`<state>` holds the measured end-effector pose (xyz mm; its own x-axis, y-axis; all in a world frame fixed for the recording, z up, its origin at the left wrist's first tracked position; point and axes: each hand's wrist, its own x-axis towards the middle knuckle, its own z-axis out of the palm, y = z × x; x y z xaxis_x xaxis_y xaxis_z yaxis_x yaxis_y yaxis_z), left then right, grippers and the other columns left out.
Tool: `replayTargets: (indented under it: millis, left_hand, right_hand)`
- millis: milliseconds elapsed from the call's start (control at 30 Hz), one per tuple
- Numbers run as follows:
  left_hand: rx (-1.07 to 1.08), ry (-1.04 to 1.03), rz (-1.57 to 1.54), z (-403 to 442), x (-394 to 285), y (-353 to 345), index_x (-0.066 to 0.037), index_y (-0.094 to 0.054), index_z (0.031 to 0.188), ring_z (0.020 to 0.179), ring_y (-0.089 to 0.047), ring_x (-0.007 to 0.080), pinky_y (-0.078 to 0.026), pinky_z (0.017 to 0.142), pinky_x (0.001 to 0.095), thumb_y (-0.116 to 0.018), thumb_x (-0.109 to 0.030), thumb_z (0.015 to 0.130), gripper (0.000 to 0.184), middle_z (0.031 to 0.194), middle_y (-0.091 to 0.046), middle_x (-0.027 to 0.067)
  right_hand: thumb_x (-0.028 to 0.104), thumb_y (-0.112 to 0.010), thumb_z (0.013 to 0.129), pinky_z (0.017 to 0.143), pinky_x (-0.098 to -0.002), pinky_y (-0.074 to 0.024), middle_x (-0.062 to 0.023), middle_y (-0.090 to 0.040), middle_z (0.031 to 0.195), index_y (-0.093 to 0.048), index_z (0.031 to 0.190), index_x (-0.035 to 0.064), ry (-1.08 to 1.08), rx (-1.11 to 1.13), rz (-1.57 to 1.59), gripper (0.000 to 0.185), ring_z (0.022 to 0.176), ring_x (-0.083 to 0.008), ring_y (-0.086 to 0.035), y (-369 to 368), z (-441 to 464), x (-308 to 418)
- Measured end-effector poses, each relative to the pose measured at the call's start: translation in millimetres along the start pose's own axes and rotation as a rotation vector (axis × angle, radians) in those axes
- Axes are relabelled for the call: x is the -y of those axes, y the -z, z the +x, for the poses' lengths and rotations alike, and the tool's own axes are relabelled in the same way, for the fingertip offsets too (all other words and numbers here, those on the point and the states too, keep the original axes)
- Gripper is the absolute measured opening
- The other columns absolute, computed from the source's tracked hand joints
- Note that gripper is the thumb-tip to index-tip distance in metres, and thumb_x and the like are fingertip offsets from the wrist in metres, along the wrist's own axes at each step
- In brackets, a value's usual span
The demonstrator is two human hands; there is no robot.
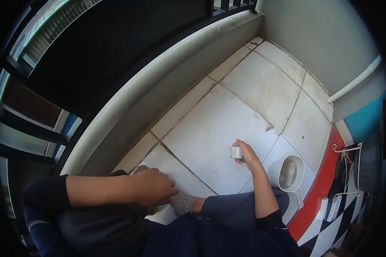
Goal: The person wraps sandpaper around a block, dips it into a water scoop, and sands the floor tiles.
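My right hand (246, 155) is closed around a small block (236, 152) with a pale front face and grey edges, held over the white floor tiles (214, 128). I cannot make out its exact kind. My left hand (156, 187) is at the lower left, fingers curled downward beside my foot in a grey dotted sock (182, 203). Whether those fingers grip anything is hidden. To the right of my right forearm stands a white plastic dipper (273, 173) with a handle, and a pale object (290, 172) lies inside it.
A low ledge (128, 100) with black railing runs along the left. A grey wall (321, 38) closes the far end, with a white pipe (356, 80) on the right. A red strip (319, 195), checkered flooring and a dark container with rope (368, 167) lie at the right.
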<state>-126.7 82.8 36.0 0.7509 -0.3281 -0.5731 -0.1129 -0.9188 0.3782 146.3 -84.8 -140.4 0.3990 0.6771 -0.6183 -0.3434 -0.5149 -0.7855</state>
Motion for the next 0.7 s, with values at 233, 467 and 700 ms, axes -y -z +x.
replayTargets:
  millis: [233,467,700]
  left_hand:
    - [0.14,0.045,-0.015,28,11,-4,-0.008,-0.058,0.094,0.081,-0.063,0.0287,-0.05,0.068,0.0434,-0.051,-0.036,0.091,0.029,0.088,-0.061,0.0095]
    - [0.306,0.187,-0.215,45,7,2,-0.007,-0.058,0.105,0.096,-0.061,0.0298,-0.048,0.081,0.0425,-0.05,-0.039,0.092,0.036,0.097,-0.062,0.0112]
    - [-0.059,0.285,-0.632,70,15,21,-0.001,-0.047,0.124,0.103,-0.059,0.0311,-0.045,0.089,0.0392,-0.046,-0.04,0.094,0.049,0.115,-0.058,0.0176]
  right_hand:
    - [0.038,-0.041,0.096,0.044,-0.0227,-0.0352,-0.0042,-0.052,0.073,-0.05,0.097,0.0085,-0.049,0.1,0.217,0.03,0.053,-0.0116,-0.048,23,13,-12]
    - [0.025,-0.04,0.094,0.053,-0.0252,-0.0382,-0.0048,-0.054,0.09,-0.047,0.109,0.0114,0.033,0.297,0.496,0.022,0.071,-0.0158,-0.051,33,38,-20]
    - [0.012,-0.043,0.089,0.069,-0.0294,-0.0438,-0.0074,-0.047,0.11,-0.04,0.124,0.0092,0.287,0.355,0.4,0.035,0.081,-0.0163,-0.05,16,8,-8]
